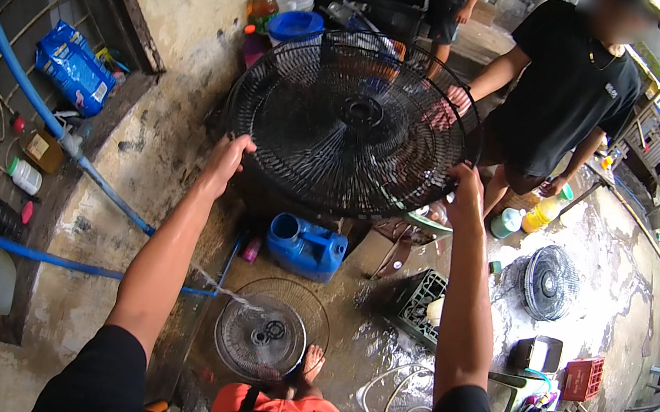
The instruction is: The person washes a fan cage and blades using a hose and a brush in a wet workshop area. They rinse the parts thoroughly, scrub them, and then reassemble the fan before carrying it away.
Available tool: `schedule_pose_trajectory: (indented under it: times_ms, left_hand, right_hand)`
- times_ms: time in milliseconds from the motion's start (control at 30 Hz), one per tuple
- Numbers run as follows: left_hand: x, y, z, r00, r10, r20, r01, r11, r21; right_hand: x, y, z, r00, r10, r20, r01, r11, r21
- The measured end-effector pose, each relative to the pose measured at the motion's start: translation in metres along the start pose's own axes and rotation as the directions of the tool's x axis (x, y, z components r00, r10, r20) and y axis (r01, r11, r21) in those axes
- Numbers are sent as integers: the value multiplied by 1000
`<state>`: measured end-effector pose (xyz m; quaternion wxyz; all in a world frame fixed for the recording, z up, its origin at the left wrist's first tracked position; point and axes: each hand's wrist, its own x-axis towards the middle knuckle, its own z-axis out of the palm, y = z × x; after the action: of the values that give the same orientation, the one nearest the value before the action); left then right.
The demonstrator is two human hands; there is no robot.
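Hands hold a large black fan grille (pixel 351 121) up in the air, near the 12 o'clock part of the view. The left hand (pixel 228 160) is closed in a grip on the rim at the grille's 8 o'clock edge, and the right hand (pixel 463 192) is closed in a grip on the rim at its 4 o'clock edge. A second person in a black shirt (pixel 568 80) stands at 1 o'clock, and this person's hand (pixel 452 104) touches the grille at its 3 o'clock side, partly behind the wires.

Below the grille, on the wet concrete floor (pixel 634 286), a blue plastic jug (pixel 305 246) lies near the centre. A second grille (pixel 267 338) lies flat on the floor at 6 o'clock, and a thin stream of water (pixel 231 293) falls on it from the left. The person's bare foot (pixel 312 366) is just beside this grille. A dark crate (pixel 417 303) stands at 5 o'clock, and a small fan (pixel 550 283) lies at 4 o'clock. A blue hose (pixel 38 110) runs along the wall at 9 o'clock, near a blue bag (pixel 74 68).
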<state>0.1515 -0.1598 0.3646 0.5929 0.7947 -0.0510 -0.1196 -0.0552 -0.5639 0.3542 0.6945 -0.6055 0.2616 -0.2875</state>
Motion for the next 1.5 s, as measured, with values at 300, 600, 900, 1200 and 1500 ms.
schedule_pose_trajectory:
  times_ms: [300, 600, 900, 1200, 1500]
  left_hand:
    - [51, -66, 18, 985, -55, -164, 95, 963, 251]
    - [8, -91, 13, 984, 146, -98, -170, 933, -317]
    - [-256, -413, 4, 988, -146, -58, 155, 964, 217]
    - [-364, -841, -54, 607, -672, -425, 792, 465, 396]
    - [-345, -942, -34, 112, -979, -171, 825, 187, -533]
  right_hand:
    - [77, 121, 38, 943, -7, -332, -190, 807, -558]
    - [38, 144, 0, 998, 56, 14, -58, 980, 191]
    - [-180, 401, -38, 996, 78, -53, -95, 828, -552]
    - [-347, 788, -99, 725, 651, -225, -491, 259, -832]
    - [-350, 795, -79, 373, 911, 178, -788, 412, -457]
